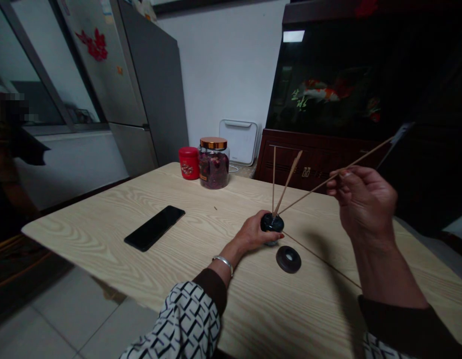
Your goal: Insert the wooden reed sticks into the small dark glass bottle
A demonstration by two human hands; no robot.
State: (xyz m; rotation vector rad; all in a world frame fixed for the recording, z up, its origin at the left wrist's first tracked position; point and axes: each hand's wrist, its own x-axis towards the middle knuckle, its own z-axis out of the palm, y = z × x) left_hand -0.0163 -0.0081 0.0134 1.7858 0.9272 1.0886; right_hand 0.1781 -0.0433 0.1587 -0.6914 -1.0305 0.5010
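The head camera looks forward and down, close over the table [290,319], at the left hand [253,234] and right hand [363,204] (wide view).

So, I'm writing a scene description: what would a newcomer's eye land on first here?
Three thin wooden sticks fan up from a dark round holder mid-picture, gripped by the left hand, and the raised right hand pinches one of them. Behind, at upper right, a dark glass tank shows an orange-and-white fish.
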